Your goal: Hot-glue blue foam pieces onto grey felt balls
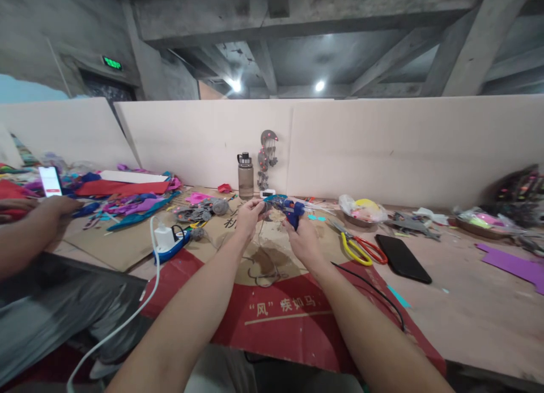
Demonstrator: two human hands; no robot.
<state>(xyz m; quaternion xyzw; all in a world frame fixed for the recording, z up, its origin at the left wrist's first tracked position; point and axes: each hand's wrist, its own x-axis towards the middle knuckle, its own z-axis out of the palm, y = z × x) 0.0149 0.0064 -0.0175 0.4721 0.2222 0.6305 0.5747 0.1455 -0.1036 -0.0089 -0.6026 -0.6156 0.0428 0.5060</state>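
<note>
Nearest, a red cardboard sheet [293,336] with pale lettering is laid along the table edge, and grey yarn [266,284] is looped loosely on its tan part. Above it, a blue glue gun [293,213] is gripped by the right hand [305,239], the fingers wrapped around its handle; whether the trigger is pressed cannot be told. Just left of its nozzle end, a small grey piece [266,211] is pinched between the thumb and fingers of the left hand [250,216]; its shape is mostly hidden. To the left, a blue power strip [172,247] is plugged with a white adapter [164,236], and a lit phone [50,182] is seen beside a co-worker's hand [63,205]. To the right, scissors [349,235] are placed near a black phone [403,258]. Farther off, a ball of grey yarn [220,206] and a bottle [245,178] are seen, and a crescent-topped ornament [266,138] is set against white boards [395,149].
</note>
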